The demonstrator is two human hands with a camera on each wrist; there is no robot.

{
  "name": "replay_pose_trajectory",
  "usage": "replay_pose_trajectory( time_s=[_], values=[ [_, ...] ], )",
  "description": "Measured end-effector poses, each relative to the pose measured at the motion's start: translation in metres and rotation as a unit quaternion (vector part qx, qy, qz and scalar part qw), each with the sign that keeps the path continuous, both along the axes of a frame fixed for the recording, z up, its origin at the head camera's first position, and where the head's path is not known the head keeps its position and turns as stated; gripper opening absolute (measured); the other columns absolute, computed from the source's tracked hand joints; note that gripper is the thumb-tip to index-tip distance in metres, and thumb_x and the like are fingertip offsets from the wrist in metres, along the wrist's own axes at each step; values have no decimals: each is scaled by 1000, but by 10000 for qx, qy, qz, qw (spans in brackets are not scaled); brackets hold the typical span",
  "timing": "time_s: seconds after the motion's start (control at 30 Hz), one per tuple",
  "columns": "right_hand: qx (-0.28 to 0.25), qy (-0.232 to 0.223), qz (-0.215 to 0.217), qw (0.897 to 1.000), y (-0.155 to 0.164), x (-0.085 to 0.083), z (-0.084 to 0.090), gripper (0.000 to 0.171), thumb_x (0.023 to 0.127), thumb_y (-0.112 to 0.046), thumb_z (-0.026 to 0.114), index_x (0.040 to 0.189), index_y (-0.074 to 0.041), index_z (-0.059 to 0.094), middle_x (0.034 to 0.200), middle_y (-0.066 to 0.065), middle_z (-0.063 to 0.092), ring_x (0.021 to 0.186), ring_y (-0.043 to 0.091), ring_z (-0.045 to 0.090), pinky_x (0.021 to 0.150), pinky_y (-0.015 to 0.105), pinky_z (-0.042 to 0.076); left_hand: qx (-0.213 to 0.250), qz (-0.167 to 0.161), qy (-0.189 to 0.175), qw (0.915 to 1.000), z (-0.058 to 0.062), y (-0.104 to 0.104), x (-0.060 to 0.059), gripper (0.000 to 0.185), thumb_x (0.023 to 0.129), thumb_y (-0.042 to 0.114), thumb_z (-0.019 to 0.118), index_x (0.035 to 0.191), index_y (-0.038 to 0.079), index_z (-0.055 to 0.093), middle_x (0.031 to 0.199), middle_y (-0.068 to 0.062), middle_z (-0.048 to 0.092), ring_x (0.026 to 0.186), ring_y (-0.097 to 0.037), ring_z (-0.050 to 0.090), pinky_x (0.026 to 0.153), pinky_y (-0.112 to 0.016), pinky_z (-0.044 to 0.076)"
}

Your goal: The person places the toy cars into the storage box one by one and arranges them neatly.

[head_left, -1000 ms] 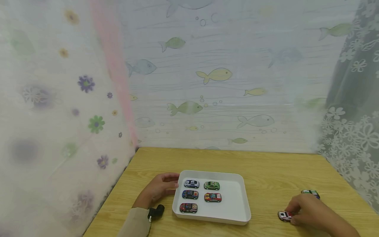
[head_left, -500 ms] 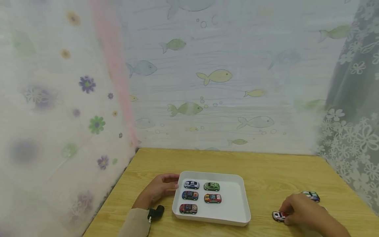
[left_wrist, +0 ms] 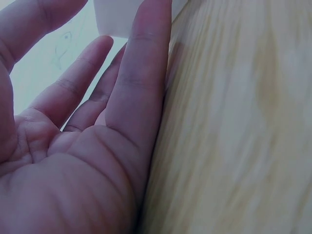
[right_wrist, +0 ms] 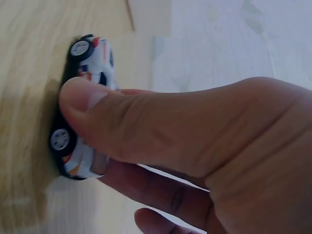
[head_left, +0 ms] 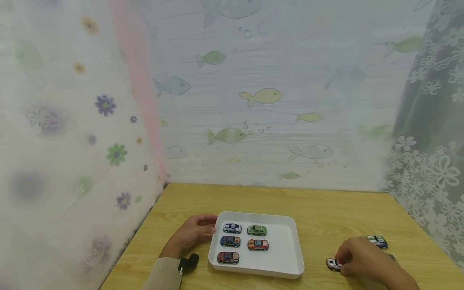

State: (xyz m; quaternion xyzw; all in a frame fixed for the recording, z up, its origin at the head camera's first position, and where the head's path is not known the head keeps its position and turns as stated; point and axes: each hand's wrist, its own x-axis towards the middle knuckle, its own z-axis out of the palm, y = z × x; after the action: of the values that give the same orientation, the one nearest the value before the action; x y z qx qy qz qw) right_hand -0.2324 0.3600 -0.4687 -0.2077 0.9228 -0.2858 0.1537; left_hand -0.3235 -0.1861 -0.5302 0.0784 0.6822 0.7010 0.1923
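While the relaxed left grip (head_left: 195, 232) touches a tray (head_left: 280, 251), the right grip (head_left: 359, 256) pinches a toy car (head_left: 332, 264).

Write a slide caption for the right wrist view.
Right grip holding a mostly white toy car, wheels toward the wood-grain tabletop.

The left hand (head_left: 193, 233) extends relaxed fingers; the right hand (head_left: 360, 257) pinches.

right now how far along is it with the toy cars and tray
Looks done: five toy cars sit in the tray. In hand: the right hand pinches a white-and-red car outside it. Apparently left: a green-and-white car on the table, and perhaps an item mostly hidden by that hand.
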Motion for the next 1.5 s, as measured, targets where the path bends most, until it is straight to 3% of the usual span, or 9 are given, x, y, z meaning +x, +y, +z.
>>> replay_pose_trajectory(
  time_s=[0.43, 1.13, 1.27, 1.5],
  values=[
    [97, 548, 183, 9983, -29, -10, 17, 21, 78, -21, 91, 96, -20, 81, 92, -11, 74, 80, 2, 67, 66, 25, 57, 34, 134, 9, 9999, -1, -5, 3, 63, 93, 7, 76, 151, 3, 50, 153, -19, 51, 124, -27, 64, 95, -45, 61],
    [-390, 1270, 206, 9909, -84, -18, 61, 21, 82, -25, 88, 101, -21, 81, 93, -11, 74, 82, 3, 69, 69, 22, 58, 48, 211, 60, 9997, 2, -1, 4, 65, 93, 7, 76, 152, 7, 49, 157, -21, 47, 125, -28, 64, 95, -47, 61],
    [-455, 1461, 255, 9879, -94, -19, 63, 21, 82, -24, 88, 101, -21, 82, 92, -12, 73, 82, 3, 68, 70, 23, 58, 28, 275, 96, 9996, 3, -1, 5, 62, 93, 8, 75, 151, 7, 51, 154, -21, 50, 123, -29, 64, 95, -47, 61],
    [-580, 1310, 298, 9892, -109, -20, 56, 19, 82, -20, 88, 100, -17, 82, 91, -10, 72, 82, 3, 68, 69, 22, 58, -128, 306, 119, 9994, 5, 2, 4, 60, 93, 9, 75, 149, 7, 53, 150, -20, 54, 121, -28, 65, 94, -46, 62]
  ],
)
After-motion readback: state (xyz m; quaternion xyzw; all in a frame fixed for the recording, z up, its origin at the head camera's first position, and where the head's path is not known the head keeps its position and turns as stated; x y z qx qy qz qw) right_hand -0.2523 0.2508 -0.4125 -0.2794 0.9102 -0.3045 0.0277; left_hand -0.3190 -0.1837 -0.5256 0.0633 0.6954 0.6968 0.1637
